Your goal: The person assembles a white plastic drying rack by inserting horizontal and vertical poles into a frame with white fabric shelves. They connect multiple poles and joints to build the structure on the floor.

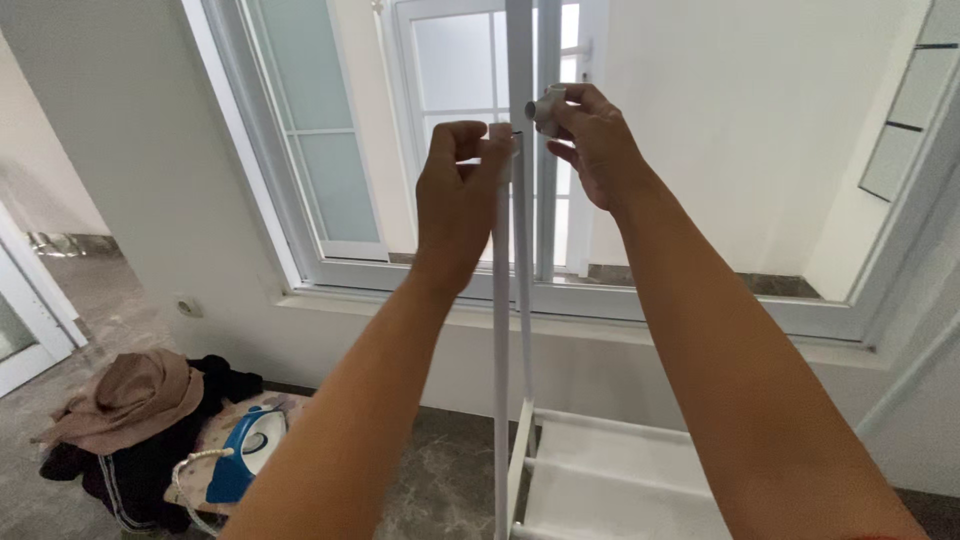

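My left hand (458,195) grips the top end of a thin white upright tube (501,340) that runs down to the floor. Beside it a second white tube (521,60) rises past the top of the view. My right hand (592,140) pinches a small white plastic connector piece (548,108) just right of that taller tube, level with the top of the tube my left hand holds. Both tubes belong to a white rack frame (560,470) with crossbars at the bottom.
A large white-framed window (330,150) fills the wall ahead, with a sill (700,330) below it. On the dark floor at lower left lie a pile of brown and black clothes (130,400) and a blue and white iron (250,445).
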